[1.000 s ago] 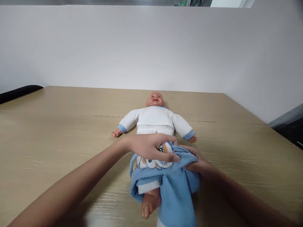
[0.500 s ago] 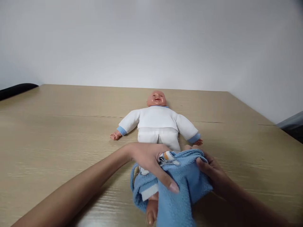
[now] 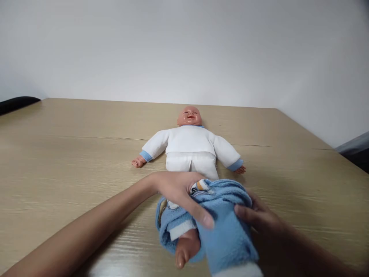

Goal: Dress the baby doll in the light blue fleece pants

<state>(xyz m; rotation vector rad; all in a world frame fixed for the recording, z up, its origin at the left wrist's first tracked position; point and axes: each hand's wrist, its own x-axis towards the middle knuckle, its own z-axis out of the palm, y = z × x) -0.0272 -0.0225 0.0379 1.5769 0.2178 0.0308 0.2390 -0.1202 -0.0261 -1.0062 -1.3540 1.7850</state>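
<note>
A baby doll (image 3: 189, 146) in a white top with blue cuffs lies on its back on the wooden table (image 3: 72, 154), head away from me. Blue fleece trousers (image 3: 227, 227) with a cartoon patch are bunched round its legs, and one bare foot (image 3: 184, 252) sticks out near me. My left hand (image 3: 178, 190) reaches across from the left and grips the trousers' waistband, thumb pressed on the blue cloth. My right hand (image 3: 256, 219) clasps the bunched cloth from the right side.
A plain white wall (image 3: 184, 50) stands behind the table. A black rounded object (image 3: 17, 103) shows at the far left edge. A dark grey surface (image 3: 356, 152) lies beyond the table's right edge.
Both hands have pulled the blue trousers toward me, down the doll's legs, uncovering its white lower garment. The cartoon patch is now mostly hidden under my left hand.
</note>
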